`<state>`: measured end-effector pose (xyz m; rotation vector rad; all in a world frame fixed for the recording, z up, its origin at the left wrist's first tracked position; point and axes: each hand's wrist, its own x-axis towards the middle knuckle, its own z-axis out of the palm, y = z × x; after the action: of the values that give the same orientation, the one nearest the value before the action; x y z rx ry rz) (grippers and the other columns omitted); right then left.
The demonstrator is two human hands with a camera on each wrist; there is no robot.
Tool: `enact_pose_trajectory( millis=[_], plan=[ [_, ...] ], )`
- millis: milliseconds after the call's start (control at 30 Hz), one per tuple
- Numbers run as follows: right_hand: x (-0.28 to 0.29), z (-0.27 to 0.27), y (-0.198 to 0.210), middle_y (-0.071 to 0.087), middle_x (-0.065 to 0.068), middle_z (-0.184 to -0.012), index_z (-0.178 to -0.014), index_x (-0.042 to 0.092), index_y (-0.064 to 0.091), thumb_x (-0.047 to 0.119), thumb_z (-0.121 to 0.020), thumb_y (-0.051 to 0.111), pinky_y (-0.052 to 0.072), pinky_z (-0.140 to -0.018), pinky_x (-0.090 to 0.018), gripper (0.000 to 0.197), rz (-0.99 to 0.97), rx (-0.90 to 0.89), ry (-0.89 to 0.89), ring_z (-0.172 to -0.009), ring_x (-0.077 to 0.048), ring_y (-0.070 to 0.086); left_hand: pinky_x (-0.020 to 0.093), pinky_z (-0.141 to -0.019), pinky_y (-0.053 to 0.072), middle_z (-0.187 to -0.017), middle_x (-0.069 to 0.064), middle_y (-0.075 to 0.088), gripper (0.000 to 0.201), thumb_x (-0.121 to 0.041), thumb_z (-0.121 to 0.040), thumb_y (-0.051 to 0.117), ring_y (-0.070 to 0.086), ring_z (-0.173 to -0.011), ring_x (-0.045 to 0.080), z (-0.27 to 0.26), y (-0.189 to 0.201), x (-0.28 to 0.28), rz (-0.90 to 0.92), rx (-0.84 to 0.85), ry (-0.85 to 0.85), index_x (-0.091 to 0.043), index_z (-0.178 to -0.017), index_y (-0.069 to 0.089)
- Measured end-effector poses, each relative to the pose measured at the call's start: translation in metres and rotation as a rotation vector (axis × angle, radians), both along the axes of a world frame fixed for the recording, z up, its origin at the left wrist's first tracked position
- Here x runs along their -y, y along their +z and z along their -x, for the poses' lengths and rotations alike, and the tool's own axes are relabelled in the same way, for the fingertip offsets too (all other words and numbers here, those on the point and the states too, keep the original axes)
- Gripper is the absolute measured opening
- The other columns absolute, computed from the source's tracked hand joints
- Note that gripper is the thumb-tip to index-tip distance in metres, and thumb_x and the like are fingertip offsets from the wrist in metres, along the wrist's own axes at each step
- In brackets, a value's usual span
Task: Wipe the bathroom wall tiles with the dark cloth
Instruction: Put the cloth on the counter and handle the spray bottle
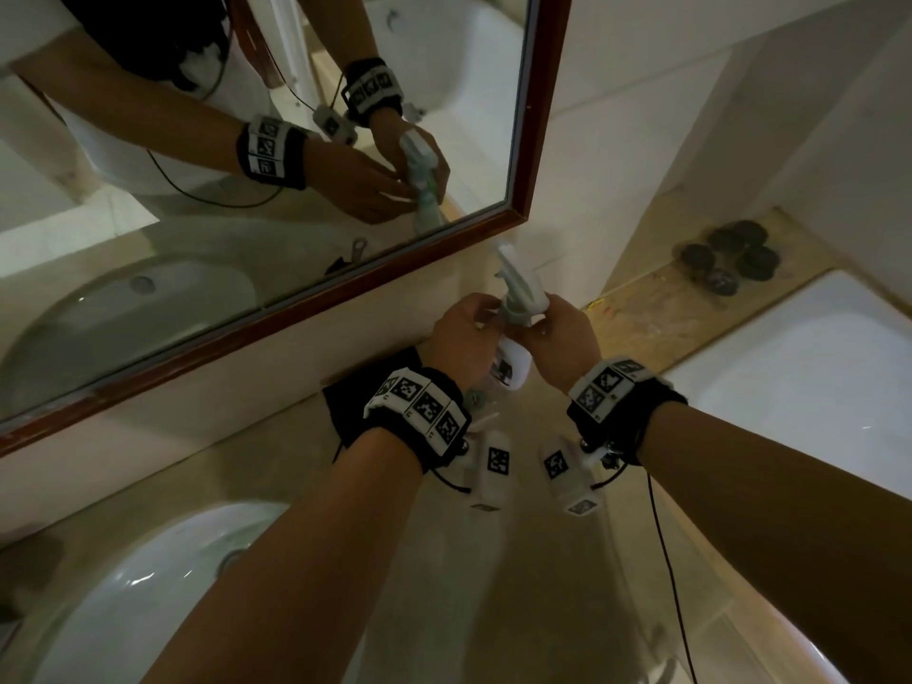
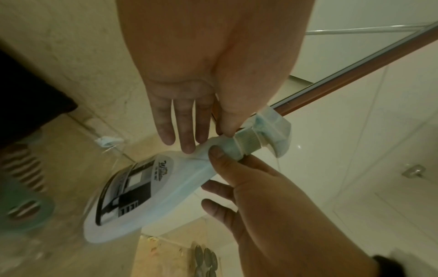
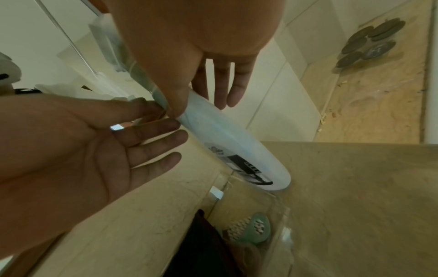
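The dark cloth (image 1: pixel 353 402) lies on the beige counter under my left wrist; it also shows as dark cloth (image 2: pixel 28 101) and dark cloth (image 3: pixel 201 249). Neither hand touches it. Both hands hold a white spray bottle (image 1: pixel 515 360) upright by the wall tiles (image 1: pixel 641 140), just under the mirror's corner. My left hand (image 1: pixel 486 320) pinches the bottle's neck from the left, thumb against the collar in the left wrist view (image 2: pixel 206 138). My right hand (image 1: pixel 535 328) grips the neck from the right, its thumb on the ribbed collar (image 2: pixel 246 142).
A brown-framed mirror (image 1: pixel 538 116) hangs on the left wall. A white sink basin (image 1: pixel 148 609) sits lower left. A bathtub (image 1: pixel 814 377) lies right, with dark round discs (image 1: pixel 730 259) on its wooden ledge. A green brush (image 3: pixel 257 226) rests beside the cloth.
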<state>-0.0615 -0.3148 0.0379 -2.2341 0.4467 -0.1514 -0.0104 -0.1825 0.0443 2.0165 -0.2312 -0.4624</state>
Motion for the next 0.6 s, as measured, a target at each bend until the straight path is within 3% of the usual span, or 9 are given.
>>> enact_pose_trajectory(
  millis=[100,233,300,433,600],
  plan=[
    [0.0,0.0,0.01,0.064,-0.019,-0.099,-0.108,0.005,0.065,0.022,-0.089,0.07,0.033,-0.069,-0.029,0.026,0.031,0.053,-0.015,-0.089,-0.035,0.06,0.03,-0.089,0.049,-0.109,-0.003,0.063,0.016,-0.02,-0.099,0.056,0.059,-0.103,0.017,-0.002,0.009,-0.002,0.03,0.028,-0.02,-0.021,-0.114,0.062],
    [-0.004,-0.009,0.032,0.064,-0.016,-0.1,-0.109,0.006,0.066,0.023,-0.087,0.072,0.04,-0.07,-0.035,0.029,0.048,0.111,0.001,-0.088,-0.033,0.059,0.026,-0.081,0.046,-0.103,-0.005,0.06,0.015,-0.017,-0.099,0.056,0.058,-0.092,0.012,-0.008,0.029,-0.005,0.068,0.091,0.006,-0.021,-0.113,0.06],
    [-0.007,-0.015,0.043,0.063,-0.015,-0.101,-0.108,0.005,0.065,0.026,-0.087,0.072,0.046,-0.075,-0.039,0.031,0.049,0.13,0.036,-0.089,-0.031,0.06,0.026,-0.079,0.045,-0.102,-0.003,0.061,0.014,-0.017,-0.098,0.058,0.058,-0.089,0.014,-0.012,0.039,-0.009,0.09,0.119,0.037,-0.019,-0.111,0.058],
    [-0.018,-0.024,0.051,0.065,-0.01,-0.11,-0.113,0.009,0.063,0.031,-0.089,0.069,0.05,-0.087,-0.035,0.033,-0.022,0.077,0.112,-0.099,-0.023,0.061,0.029,-0.08,0.044,-0.101,-0.001,0.061,0.021,-0.023,-0.098,0.06,0.059,-0.093,0.018,-0.017,0.048,-0.022,0.081,0.145,0.077,-0.012,-0.115,0.058],
    [-0.037,-0.033,0.035,0.067,-0.004,-0.108,-0.115,0.012,0.062,0.035,-0.089,0.068,0.052,-0.088,-0.037,0.035,-0.069,-0.004,0.119,-0.097,-0.02,0.063,0.032,-0.078,0.046,-0.102,0.001,0.06,0.014,-0.025,-0.099,0.059,0.06,-0.093,0.021,-0.022,0.037,-0.042,0.037,0.11,0.064,-0.017,-0.109,0.054]
  ],
)
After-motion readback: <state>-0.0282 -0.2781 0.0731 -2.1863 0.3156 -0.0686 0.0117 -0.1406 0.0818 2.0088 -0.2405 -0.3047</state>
